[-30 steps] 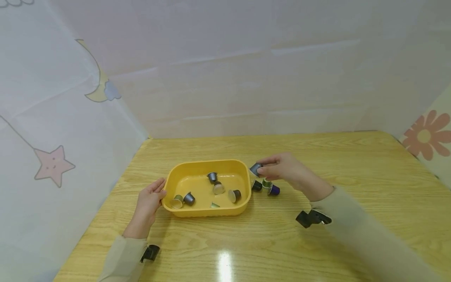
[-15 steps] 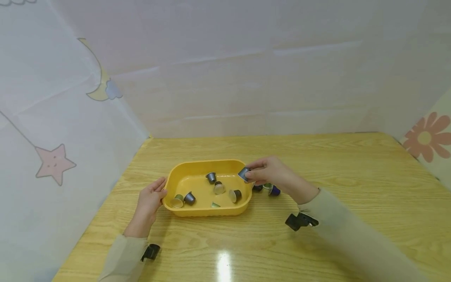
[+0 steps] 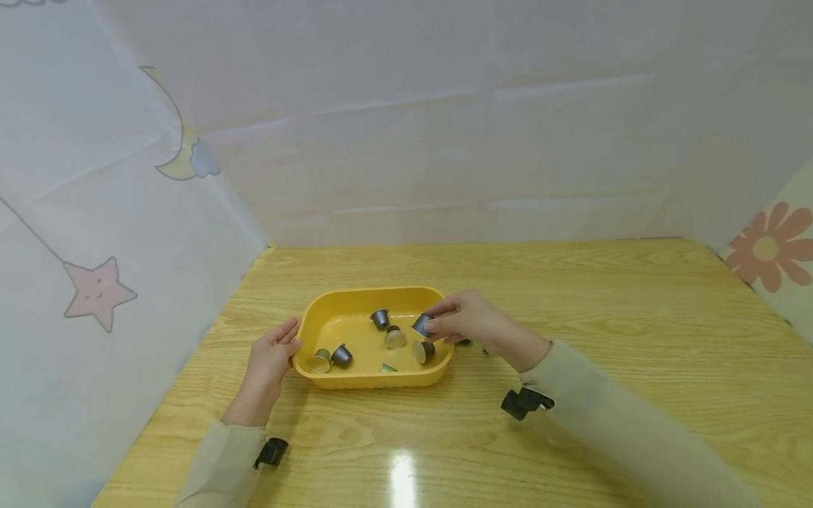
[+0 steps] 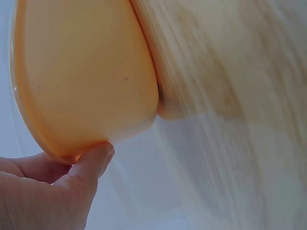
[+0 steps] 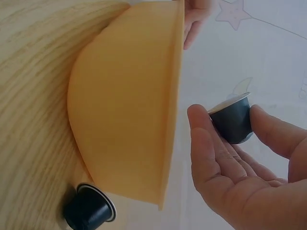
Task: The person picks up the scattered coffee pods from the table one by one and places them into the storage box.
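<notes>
A dark blue-grey coffee capsule (image 3: 421, 324) is pinched between the thumb and fingers of my right hand (image 3: 475, 323), over the right end of a yellow basin (image 3: 375, 382). The right wrist view shows this capsule's pale lid tilted upward. My left hand (image 3: 267, 358) holds the basin's left end at the rim, thumb against the wall in the left wrist view. Inside the basin lie several capsules: a grey one (image 3: 380, 319), a brown-black one (image 3: 423, 351), a green one (image 3: 320, 361) and others.
Beside the basin's right end, a black capsule (image 5: 88, 208) lies on the wooden table (image 3: 603, 303). Other capsules there are mostly hidden behind my right hand. A patterned sheet (image 3: 406, 141) hangs behind the table.
My right hand has moved left and slightly toward me with the capsule, from beside the basin to over its right end. The left hand stays on the basin.
</notes>
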Available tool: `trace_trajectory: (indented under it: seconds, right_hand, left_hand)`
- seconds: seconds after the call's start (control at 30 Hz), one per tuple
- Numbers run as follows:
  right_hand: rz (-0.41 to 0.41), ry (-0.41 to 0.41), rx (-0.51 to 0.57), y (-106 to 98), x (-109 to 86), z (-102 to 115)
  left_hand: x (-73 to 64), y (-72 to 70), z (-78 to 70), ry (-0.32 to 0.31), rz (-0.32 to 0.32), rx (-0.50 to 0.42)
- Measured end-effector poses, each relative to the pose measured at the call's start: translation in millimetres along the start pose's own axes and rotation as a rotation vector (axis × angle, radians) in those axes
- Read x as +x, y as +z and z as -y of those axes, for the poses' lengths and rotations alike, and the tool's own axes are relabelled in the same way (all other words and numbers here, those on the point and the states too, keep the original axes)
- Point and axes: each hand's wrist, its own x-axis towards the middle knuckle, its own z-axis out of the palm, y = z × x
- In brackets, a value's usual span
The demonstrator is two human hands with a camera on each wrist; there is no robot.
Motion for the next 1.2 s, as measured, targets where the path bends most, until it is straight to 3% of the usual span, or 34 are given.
trace_trajectory:
  seconds: [0.83, 1.2]
  right_hand:
    - [0.02, 0.034, -0.175, 34.3, 26.3, 1.3]
    - [0.007, 0.065, -0.178, 27.1, 20.4, 4.0]
  left_hand:
    - [-0.2, -1.6, 1.5, 0.011, 0.002, 0.048]
    - [0.0, -0.6, 1.4, 0.005, -0.012, 0.049]
